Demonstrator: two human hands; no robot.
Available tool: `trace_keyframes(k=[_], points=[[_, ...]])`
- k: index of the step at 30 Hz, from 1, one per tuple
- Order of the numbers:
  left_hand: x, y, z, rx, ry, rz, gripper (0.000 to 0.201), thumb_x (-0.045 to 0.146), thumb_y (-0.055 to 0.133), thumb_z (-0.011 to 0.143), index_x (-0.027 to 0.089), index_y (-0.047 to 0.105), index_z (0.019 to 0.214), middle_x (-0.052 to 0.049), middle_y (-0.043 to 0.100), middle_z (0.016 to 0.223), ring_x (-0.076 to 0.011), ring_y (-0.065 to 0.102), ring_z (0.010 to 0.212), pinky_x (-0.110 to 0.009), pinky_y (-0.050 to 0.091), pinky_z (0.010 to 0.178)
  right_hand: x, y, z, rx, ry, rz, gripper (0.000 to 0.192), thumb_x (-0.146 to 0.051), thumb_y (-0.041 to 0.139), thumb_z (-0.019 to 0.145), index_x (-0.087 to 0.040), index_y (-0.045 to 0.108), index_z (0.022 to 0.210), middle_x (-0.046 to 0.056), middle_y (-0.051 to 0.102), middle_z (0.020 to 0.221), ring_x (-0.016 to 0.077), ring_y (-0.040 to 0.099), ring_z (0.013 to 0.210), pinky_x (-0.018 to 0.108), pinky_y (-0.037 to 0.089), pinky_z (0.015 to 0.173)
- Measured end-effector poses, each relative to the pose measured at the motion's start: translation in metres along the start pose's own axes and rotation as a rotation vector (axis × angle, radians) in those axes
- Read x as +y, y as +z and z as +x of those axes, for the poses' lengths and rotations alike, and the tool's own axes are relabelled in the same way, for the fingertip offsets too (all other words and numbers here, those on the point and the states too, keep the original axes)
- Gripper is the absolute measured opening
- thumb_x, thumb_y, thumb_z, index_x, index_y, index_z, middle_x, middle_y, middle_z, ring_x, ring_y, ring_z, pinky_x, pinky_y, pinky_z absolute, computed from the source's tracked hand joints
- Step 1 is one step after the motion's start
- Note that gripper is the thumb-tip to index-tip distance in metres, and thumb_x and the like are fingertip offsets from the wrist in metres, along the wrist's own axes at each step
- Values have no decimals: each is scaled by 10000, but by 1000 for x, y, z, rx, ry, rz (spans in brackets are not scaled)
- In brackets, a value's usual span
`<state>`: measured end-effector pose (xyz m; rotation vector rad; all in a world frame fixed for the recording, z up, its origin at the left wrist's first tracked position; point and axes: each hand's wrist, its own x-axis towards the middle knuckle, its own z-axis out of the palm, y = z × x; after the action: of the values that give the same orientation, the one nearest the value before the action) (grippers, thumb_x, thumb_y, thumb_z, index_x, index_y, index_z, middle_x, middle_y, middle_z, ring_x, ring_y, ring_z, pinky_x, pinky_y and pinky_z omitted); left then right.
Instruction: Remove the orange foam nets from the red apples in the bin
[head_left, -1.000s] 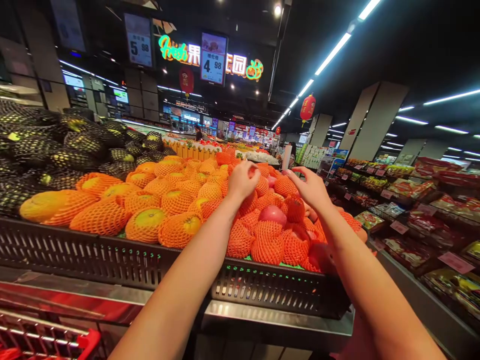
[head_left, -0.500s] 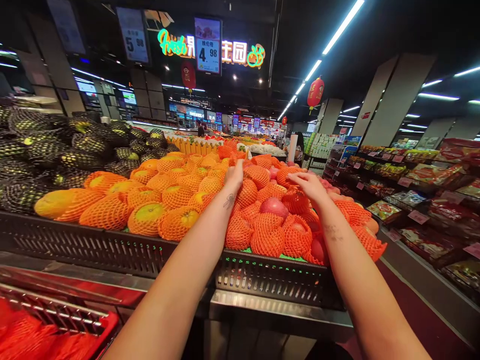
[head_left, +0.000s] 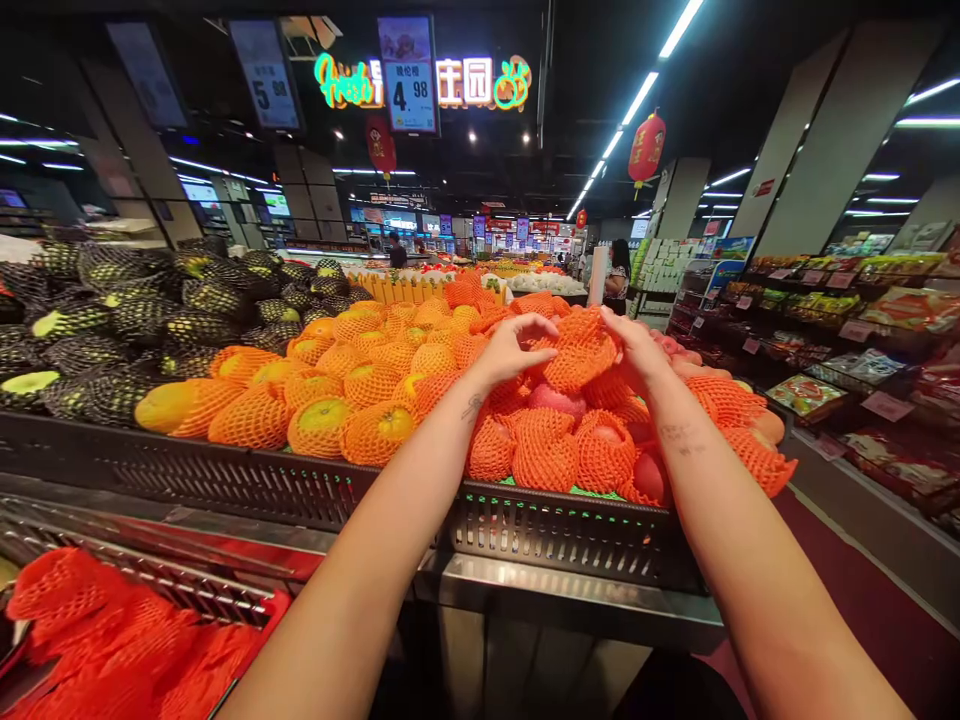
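In my right hand is an apple wrapped in an orange foam net, lifted over the pile, with the fingers partly hidden behind it. My left hand is just left of that apple, thumb and fingers curved apart; whether the fingertips touch the net I cannot tell. Below lie more netted apples and a red apple with its top bare. They fill a black slatted crate. To the left of them sit yellow-orange fruits in orange nets.
Dark-netted fruits are heaped at the far left. A red-rimmed basket holding red foam nets is at the lower left. A metal ledge runs under the crate. Packaged-goods shelves line the right, and a person stands beyond.
My hands have come together over the pile, and my right hand has raised a netted apple. My left hand has turned toward it with its fingers apart. The view has shifted slightly.
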<state>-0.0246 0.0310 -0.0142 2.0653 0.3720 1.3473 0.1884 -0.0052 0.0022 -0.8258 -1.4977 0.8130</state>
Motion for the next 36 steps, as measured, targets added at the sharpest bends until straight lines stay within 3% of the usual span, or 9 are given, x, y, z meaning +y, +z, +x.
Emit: trace_keyframes(k=[4,8,12,14,18,22,29,33,36], points=[[-7,0,3,161,53,26,329,275,744,686,213,531,929,-85,653,1081,-201,643,1061,-403,506,1015,0,2,-5,-48,82,127,590,-660,873,656,-246,728,1051,51,693,1203,272,631,1185,358,603,877],[-6,2,4,261,33,105,330,241,725,753,226,471,963,-74,638,1122,-191,645,1070,-357,538,929,-3,2,-10,-100,62,42,596,-573,954,572,-230,752,1017,60,699,1111,240,648,1102,303,593,780],[-2,5,3,328,28,142,358,246,756,764,219,488,1000,-67,648,1096,-196,645,1083,-323,540,879,-7,6,-13,-209,-56,-7,646,-410,982,564,-232,723,1128,60,651,1244,228,617,1159,367,579,967],[-1,8,2,352,4,168,384,281,796,748,211,514,999,-69,656,1080,-193,648,1027,-309,538,815,-8,8,-13,-244,-109,3,643,-329,985,549,-225,711,1122,58,629,1289,227,609,1173,378,559,1035],[-2,11,0,419,-125,198,443,435,871,682,184,566,881,-38,641,864,-137,578,727,-304,500,695,-9,6,-13,-210,-144,13,632,-296,952,563,-219,690,1132,66,637,1277,238,615,1167,338,585,968],[-4,11,1,316,-153,71,408,486,827,704,169,571,703,-19,616,705,-112,535,633,-293,478,663,-11,4,-15,-163,-128,27,611,-313,883,625,-198,671,1186,79,679,1176,240,654,1094,330,599,891],[0,9,4,114,-70,-51,283,357,738,833,183,529,758,6,585,723,-108,535,653,-268,463,665,-8,4,-11,-205,-91,-44,582,-227,843,534,-164,707,1096,82,700,1113,270,664,1068,388,577,947],[2,10,5,145,-147,-187,268,389,615,937,209,469,802,-3,560,702,-130,535,644,-290,487,661,-2,4,-5,-138,-58,-133,466,-244,793,512,-155,715,963,91,710,1043,305,662,1066,455,544,995],[4,7,3,130,-170,-249,334,523,621,906,219,484,894,-31,601,787,-165,611,739,-329,533,716,-2,4,-6,-113,-85,-154,401,-363,789,565,-166,697,902,99,699,1013,328,629,1128,486,523,1028]])
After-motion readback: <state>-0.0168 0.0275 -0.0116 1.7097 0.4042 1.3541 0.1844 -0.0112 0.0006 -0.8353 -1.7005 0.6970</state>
